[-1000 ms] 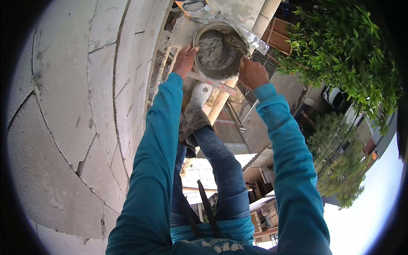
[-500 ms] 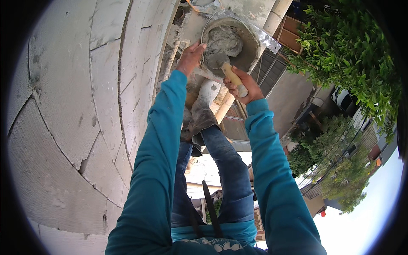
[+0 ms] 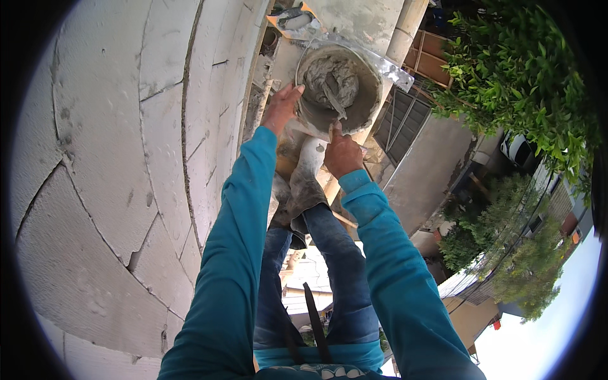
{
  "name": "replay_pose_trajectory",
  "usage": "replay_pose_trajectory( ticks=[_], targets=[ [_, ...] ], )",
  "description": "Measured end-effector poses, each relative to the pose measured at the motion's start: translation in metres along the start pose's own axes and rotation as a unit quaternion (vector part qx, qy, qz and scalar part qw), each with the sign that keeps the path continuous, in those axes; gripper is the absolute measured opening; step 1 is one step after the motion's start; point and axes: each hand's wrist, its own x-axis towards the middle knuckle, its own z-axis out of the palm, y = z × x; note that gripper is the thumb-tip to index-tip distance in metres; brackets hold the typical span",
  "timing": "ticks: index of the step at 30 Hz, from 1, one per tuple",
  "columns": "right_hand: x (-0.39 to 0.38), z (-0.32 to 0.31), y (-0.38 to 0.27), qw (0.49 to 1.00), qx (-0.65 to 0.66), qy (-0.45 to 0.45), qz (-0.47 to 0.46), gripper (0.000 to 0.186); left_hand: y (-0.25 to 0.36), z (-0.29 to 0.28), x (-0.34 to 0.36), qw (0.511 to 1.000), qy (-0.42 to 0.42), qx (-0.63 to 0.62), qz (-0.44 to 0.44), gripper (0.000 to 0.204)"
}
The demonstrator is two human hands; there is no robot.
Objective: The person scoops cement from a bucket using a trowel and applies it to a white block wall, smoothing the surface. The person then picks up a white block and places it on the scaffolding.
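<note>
— Mortar (image 3: 330, 76), grey and wet, sits heaped in a round bucket (image 3: 364, 101) up near the top of the view, just beside the block wall (image 3: 107, 158). Where are the hands?

— Left hand (image 3: 283, 107) is on the bucket's near left rim, fingers (image 3: 292, 93) curled over the edge and gripping it. Right hand (image 3: 342, 154) is just below the bucket, fingers clenched round a handle I can barely see; it looks like the handle of the trowel (image 3: 332, 95), whose thin blade lies across the mortar inside.

— Is the bucket standing on something?

— It rests on a narrow ledge or plank next to the wall; what carries it is hidden by the bucket and hands. A strip of shiny sheet (image 3: 386, 63) runs along its far rim, and a pale pipe (image 3: 405, 31) rises beside it.

— And lower down?

— Both sleeves are teal. Between the forearms are legs in blue jeans (image 3: 339, 266) and a mortar-smeared boot (image 3: 304, 183) under the bucket. Right of that, a grey sloping roof (image 3: 424, 171), green tree tops (image 3: 525, 76) and other buildings far below.

— The wall?

— Large pale blocks with thin joints, filling the whole left side.
</note>
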Motion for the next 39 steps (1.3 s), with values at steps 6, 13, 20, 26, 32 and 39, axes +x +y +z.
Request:
replay_pose_trajectory(
  ticks=[6,13,20,26,32,39],
  targets=[
    [-0.018,-0.076,0.050,0.988,-0.056,-0.110,-0.089,0.055,-0.010,-0.005,0.002,0.998,0.053,-0.018,-0.010,0.071],
    [0.026,-0.136,0.058,0.976,0.195,-0.070,0.067,0.034,-0.012,-0.004,0.001,0.999,0.046,-0.019,0.000,0.075],
    [0.025,-0.081,-0.071,0.982,-0.153,0.019,-0.111,0.028,-0.017,-0.018,0.013,0.999,0.014,-0.017,-0.031,0.084],
    [-0.008,-0.105,0.020,0.961,-0.176,-0.093,-0.193,0.051,-0.017,-0.015,0.003,1.000,-0.003,-0.015,-0.011,0.086],
    [0.014,-0.093,0.030,0.995,-0.083,0.043,-0.043,0.054,0.001,-0.014,0.021,0.999,-0.025,0.006,-0.025,0.065],
    [-0.007,-0.025,0.006,0.993,-0.032,-0.080,-0.081,0.061,-0.055,-0.003,0.051,0.994,0.059,-0.058,-0.071,0.060]
  ],
)
